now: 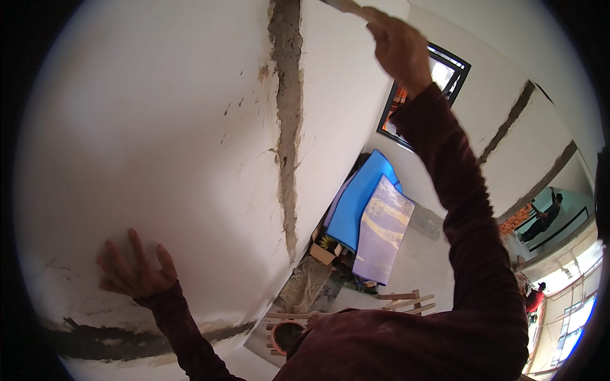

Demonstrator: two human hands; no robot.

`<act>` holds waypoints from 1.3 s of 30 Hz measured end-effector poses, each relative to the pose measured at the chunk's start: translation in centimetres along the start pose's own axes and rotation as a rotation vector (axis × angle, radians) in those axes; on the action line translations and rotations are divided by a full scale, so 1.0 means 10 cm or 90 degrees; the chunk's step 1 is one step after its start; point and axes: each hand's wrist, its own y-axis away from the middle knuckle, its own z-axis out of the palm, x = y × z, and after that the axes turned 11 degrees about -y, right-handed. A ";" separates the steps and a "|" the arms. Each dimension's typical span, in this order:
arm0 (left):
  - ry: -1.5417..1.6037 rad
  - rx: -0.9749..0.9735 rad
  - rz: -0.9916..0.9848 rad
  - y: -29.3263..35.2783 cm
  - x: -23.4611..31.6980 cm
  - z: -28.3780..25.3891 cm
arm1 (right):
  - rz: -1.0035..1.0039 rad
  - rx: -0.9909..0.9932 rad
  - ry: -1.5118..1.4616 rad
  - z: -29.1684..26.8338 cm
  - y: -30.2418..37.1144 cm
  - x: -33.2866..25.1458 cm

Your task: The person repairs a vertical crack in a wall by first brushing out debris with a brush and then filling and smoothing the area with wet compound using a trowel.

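Note:
My left hand (141,272) lies against the white wall (159,171) at the lower left, its fingers spread and nothing in it. High up, near the top edge, my right hand (401,49) is closed around a wooden-handled tool (351,6). The far end of that tool runs out of the picture, so its head cannot be made out. Left of the right hand, a rough grey mortar strip (289,120) runs down the wall. Small dark splashes mark the wall beside it. Another grey mortar strip (121,343) crosses the wall below my left hand.
Blue foam mats (359,203) and a worn purple mat (384,232) lean at the wall's foot, near a cardboard box (322,254). Below are wooden pieces (406,301) and a round orange-rimmed bucket (286,336). A black-framed window (454,73) is behind my right arm. Two people are farther off.

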 end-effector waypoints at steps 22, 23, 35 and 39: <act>0.003 0.020 0.035 -0.04 -0.03 -0.03 | 0.278 -0.137 -0.163 0.37 0.87 -0.48; -0.003 0.015 0.029 -0.03 0.00 -0.04 | 0.281 -0.082 -0.166 0.35 0.81 -0.51; -0.031 -0.004 0.025 -0.03 0.07 0.00 | 0.264 -0.099 -0.210 0.28 1.13 -0.31; -0.052 0.007 0.051 -0.02 0.10 0.05 | 0.174 0.051 -0.293 0.53 0.55 -0.17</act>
